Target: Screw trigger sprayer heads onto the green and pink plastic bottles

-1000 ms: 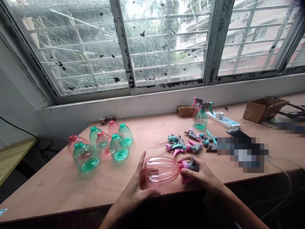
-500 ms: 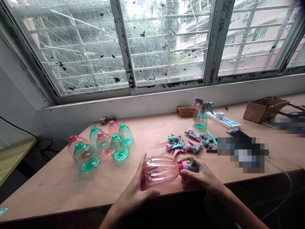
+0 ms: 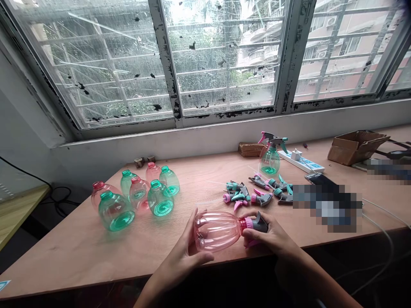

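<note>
A clear pink spray bottle [image 3: 218, 232] lies sideways between my hands near the table's front edge, its base to the left. My left hand [image 3: 189, 248] cups the base end, fingers behind it and thumb below. On the right, my right hand [image 3: 268, 235] grips the grey and pink trigger sprayer head [image 3: 258, 223] at the bottle's neck; the pink collar meets the neck. Just beyond, several loose trigger sprayer heads [image 3: 237, 194] in grey, pink and teal lie in a pile, some with thin tubes pointing left.
Several open-necked green bottles [image 3: 117, 214] and pink bottles [image 3: 140, 192] stand at the left. Two spray bottles with heads on, a green one [image 3: 270, 162] in front, stand at the back beside a power strip [image 3: 303, 161]. A phone [image 3: 324, 182] and cardboard box [image 3: 356, 147] are at the right.
My left hand has shifted very slightly at the bottle's base, with its fingers a little differently placed behind it. My right hand keeps its grip on the sprayer head.
</note>
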Demonstrator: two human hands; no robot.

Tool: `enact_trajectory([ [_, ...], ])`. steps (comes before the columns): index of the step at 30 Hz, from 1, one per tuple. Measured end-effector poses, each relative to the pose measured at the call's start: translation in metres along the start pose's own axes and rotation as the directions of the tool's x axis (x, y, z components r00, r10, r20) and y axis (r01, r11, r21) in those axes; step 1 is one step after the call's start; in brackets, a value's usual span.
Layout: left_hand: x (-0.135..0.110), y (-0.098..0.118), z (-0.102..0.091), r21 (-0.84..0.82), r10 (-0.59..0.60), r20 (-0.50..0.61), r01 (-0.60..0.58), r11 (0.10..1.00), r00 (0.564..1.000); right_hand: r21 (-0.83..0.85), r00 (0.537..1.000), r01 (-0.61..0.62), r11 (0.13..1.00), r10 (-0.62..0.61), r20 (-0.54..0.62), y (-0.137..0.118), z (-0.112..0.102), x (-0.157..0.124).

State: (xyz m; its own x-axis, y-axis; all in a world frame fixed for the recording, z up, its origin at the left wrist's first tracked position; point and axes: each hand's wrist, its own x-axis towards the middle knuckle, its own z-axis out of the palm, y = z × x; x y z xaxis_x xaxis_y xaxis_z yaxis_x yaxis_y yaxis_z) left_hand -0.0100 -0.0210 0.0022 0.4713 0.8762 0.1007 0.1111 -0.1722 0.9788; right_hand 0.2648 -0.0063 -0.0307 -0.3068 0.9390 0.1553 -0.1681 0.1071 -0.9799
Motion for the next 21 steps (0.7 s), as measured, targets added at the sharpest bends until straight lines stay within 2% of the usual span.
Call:
enact_trajectory([
  [7,0.0014,-0.0019,0.0019,0.035,0.052,-0.036,-0.05,0.998,0.998,0.022,1.0,-0.013,1.0,0.013,-0.008,-0.0055,0.0019,-0.0021],
  [15,-0.0013,-0.0021,-0.0004,-0.082,-0.067,-0.004,0.067,0.994,0.998,-0.003,1.0,-0.009,1.0,0.009,-0.008,-0.0048,0.0012,-0.0018],
  [21,0.0019,-0.0048,0.0015,-0.031,0.012,-0.052,-0.013,0.999,0.999,0.044,1.0,-0.026,0.999,0.026,-0.013,-0.007,0.0029,-0.0003],
])
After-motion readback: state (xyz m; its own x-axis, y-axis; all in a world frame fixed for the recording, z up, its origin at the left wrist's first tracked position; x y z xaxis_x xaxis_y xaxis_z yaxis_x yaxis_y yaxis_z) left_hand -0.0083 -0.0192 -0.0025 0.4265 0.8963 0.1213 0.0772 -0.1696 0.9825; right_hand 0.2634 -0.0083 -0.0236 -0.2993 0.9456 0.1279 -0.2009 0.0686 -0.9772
